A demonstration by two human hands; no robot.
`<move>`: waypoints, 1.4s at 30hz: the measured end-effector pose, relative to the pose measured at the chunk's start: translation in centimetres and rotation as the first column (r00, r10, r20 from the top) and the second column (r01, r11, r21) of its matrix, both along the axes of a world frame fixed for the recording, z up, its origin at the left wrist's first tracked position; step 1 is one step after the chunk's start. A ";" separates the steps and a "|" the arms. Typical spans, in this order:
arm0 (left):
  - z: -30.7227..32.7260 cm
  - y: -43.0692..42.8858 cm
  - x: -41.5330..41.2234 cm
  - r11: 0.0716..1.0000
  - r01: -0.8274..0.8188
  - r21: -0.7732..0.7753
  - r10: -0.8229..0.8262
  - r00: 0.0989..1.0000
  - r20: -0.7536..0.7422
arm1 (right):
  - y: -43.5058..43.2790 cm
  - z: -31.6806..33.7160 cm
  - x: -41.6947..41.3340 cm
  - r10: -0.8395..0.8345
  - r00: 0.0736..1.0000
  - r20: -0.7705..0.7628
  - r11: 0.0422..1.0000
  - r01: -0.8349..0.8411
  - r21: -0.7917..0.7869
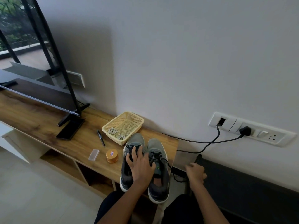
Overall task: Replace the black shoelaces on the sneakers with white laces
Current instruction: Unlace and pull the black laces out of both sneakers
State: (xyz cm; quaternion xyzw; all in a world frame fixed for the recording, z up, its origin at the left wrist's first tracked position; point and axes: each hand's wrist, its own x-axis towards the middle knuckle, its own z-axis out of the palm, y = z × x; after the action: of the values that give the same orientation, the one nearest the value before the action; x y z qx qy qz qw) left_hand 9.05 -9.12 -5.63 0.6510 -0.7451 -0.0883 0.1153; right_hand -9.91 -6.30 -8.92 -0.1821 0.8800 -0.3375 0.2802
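sneakers [155,145]: pair, tabletop [77,143] near right edge | left hand [141,167]: fingers spread flat across both | right hand [195,174]: right of sneakers, fingers curled on black lace [168,164]

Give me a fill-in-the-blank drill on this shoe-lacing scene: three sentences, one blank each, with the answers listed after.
1. The white laces lie coiled inside the ___.
2. The left hand rests on a sneaker threaded with ___ laces.
3. The right hand seems to hold a lace that trails from the other ___.

Answers: basket; black; sneaker.
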 end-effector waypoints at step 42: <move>-0.8 -1.0 0.0 0.987 0.065 0.149 -0.068 0.998 0.015 | -4.1 0.2 7.6 0.538 0.531 -0.654 0.717 -0.697 0.024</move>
State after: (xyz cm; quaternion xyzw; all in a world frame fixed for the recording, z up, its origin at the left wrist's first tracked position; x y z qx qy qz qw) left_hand 9.05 -10.11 -6.47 0.6334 -0.7588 -0.1409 0.0562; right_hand -2.35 -10.41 -8.74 -0.6160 0.7487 -0.2393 0.0525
